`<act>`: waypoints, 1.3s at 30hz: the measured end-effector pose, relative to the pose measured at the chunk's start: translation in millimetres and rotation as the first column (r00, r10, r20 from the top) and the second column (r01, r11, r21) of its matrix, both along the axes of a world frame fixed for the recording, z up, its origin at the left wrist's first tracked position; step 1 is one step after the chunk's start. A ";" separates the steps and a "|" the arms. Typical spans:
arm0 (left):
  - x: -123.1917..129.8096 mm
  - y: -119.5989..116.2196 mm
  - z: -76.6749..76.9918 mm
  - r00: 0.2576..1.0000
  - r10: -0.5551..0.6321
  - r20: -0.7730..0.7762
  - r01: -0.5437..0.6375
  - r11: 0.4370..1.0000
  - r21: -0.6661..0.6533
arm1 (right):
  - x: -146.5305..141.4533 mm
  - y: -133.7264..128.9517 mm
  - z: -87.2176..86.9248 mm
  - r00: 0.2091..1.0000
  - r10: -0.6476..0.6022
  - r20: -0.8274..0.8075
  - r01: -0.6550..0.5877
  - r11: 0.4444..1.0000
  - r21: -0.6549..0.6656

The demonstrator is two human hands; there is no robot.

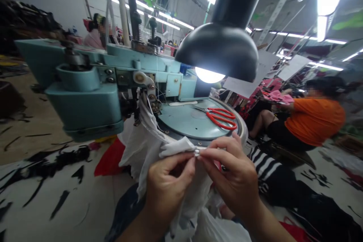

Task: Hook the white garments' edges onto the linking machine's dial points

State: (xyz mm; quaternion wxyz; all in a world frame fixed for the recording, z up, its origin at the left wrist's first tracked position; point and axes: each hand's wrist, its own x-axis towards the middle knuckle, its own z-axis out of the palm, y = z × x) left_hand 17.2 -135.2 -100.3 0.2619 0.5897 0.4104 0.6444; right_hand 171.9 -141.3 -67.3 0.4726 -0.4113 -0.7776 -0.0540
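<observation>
White fabric (178, 146) lies along the front rim of a round green machine plate (184, 119) and hangs down toward my lap. My left hand (170, 183) pinches its edge between thumb and forefinger. Close beside it, my right hand (232, 170) pinches the same edge, the fingertips of both hands almost touching. A small ribbed piece of the edge shows between them. On the plate, red-handled scissors (221, 118) rest behind my right hand. Further left, the fabric runs up to the needle area of the green machine (85, 94).
A black lamp (218, 45) shines low over the plate. A person in an orange top (314, 119) sits at the right; another person in pink (95, 38) is at the back left. Striped dark cloth (283, 179) lies right of the plate. Black scraps cover the floor at left.
</observation>
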 end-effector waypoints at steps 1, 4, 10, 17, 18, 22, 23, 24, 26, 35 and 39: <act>-0.3 0.7 -0.4 1.000 0.004 -0.006 -0.004 1.000 -0.004 | -0.6 -0.1 0.2 1.000 -0.005 0.000 0.005 1.000 0.002; -0.4 3.3 -1.2 1.000 0.007 -0.029 -0.006 1.000 0.022 | -2.9 -0.5 1.1 1.000 -0.010 -0.010 0.010 1.000 0.006; -6.4 -0.5 1.2 0.974 0.126 -0.191 -0.086 0.975 0.204 | -9.8 0.1 2.7 0.997 -0.059 -0.043 0.059 0.998 -0.008; -34.4 -0.1 24.8 0.769 0.371 -0.521 0.003 0.813 0.582 | -8.7 -0.1 3.9 0.998 -0.064 -0.028 0.064 0.998 -0.010; -36.4 3.6 27.7 0.763 0.353 -0.541 0.039 0.811 0.583 | -7.2 -0.4 3.8 0.998 -0.058 -0.034 0.057 0.998 -0.005; -38.9 15.9 32.8 0.767 0.269 -0.583 0.132 0.823 0.553 | -2.4 -1.5 0.9 0.999 -0.036 -0.037 0.038 0.999 0.034; -38.9 17.3 33.0 0.767 0.259 -0.587 0.141 0.824 0.548 | -1.7 -1.7 -0.1 0.999 -0.032 -0.029 0.033 0.999 0.043; -38.6 18.2 33.0 0.769 0.254 -0.587 0.146 0.824 0.547 | -1.3 -1.9 -1.1 0.999 -0.028 -0.023 0.029 0.998 0.051; -37.6 18.8 32.7 0.774 0.250 -0.582 0.150 0.820 0.552 | -0.7 -2.0 -3.0 1.000 -0.022 -0.013 0.023 0.997 0.067; -41.7 19.0 35.0 0.742 0.206 -0.638 0.213 0.830 0.516 | 1.7 -0.7 -10.3 0.999 -0.047 -0.018 0.049 0.987 0.156; -47.5 24.9 42.3 0.705 0.164 -0.690 0.309 0.805 0.507 | 0.2 -0.8 -9.3 0.999 -0.039 -0.012 0.041 0.986 0.159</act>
